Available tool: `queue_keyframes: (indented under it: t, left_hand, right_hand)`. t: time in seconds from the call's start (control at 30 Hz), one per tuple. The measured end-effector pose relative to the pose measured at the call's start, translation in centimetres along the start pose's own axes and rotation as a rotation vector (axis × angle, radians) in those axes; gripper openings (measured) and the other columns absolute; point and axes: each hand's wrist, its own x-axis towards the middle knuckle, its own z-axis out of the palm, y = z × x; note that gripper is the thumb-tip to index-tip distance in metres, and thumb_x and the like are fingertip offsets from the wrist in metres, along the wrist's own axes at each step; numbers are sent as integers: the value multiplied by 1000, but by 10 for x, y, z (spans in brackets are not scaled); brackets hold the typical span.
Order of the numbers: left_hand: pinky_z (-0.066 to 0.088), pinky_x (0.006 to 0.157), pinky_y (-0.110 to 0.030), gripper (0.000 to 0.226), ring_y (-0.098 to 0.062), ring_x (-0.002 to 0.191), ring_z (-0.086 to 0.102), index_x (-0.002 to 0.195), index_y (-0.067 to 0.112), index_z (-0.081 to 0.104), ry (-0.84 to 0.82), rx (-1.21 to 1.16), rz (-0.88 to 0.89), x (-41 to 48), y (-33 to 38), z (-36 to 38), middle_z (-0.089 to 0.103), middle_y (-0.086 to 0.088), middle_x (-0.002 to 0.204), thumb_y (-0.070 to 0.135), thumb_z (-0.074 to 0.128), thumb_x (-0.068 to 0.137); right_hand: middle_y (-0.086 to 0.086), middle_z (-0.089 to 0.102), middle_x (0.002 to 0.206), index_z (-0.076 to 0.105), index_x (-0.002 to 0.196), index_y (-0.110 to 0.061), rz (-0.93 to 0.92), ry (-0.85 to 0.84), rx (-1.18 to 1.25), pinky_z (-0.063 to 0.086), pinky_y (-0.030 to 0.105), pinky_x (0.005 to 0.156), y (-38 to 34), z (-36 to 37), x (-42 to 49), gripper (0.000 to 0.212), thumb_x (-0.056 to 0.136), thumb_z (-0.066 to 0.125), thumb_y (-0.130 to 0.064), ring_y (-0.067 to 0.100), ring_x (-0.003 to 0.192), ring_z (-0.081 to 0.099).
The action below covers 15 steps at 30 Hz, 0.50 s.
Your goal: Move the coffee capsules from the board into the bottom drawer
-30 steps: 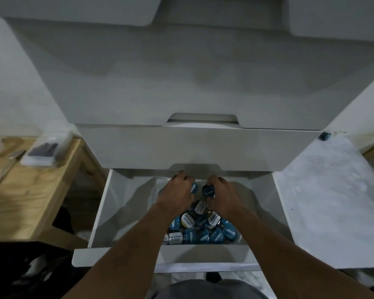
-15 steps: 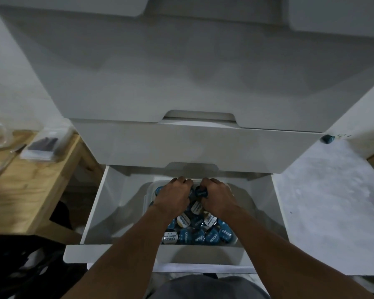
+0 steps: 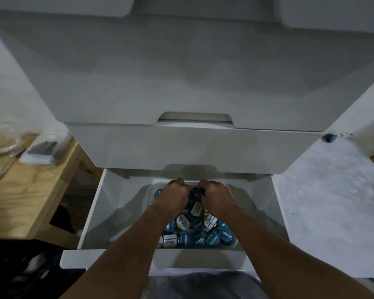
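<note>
Two hands at drawer (image 3: 117,212) far end; I judge deposit step. Fingers of right hand (image 3: 218,197) clamped on capsule (image 3: 198,192); left hand (image 3: 171,197) curled, load unseen, cannot tell. Other capsules (image 3: 194,236) heaped inside drawer. Next: release, withdraw.

Glossy capsules (image 3: 185,239), smooth matt drawer (image 3: 117,258)

We are looking at a white cabinet (image 3: 181,72) in dim light; a wooden table (image 3: 30,201) is standing left, against a white wall (image 3: 13,83).
</note>
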Motion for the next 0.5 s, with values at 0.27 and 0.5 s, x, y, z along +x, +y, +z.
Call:
queue_keyframes:
  t: [0.27,0.5]
  left_hand:
    - [46,90,-28,26,-21,101,57,112,11,64,15,29,21,1,-5,4,58,-8,111,9,60,86]
    - [46,89,-28,32,-22,100,57,114,13,63,1,42,19,2,-4,3,58,-7,110,2,60,84]
  right_hand:
    - [11,68,102,66,111,-20,36,13,-37,52,35,85,-4,-3,-1,28,84,58,-15,30,94,63]
    - [8,70,101,69,107,-24,58,-8,-12,54,34,84,-4,-7,-2,25,85,59,-17,27,94,64]
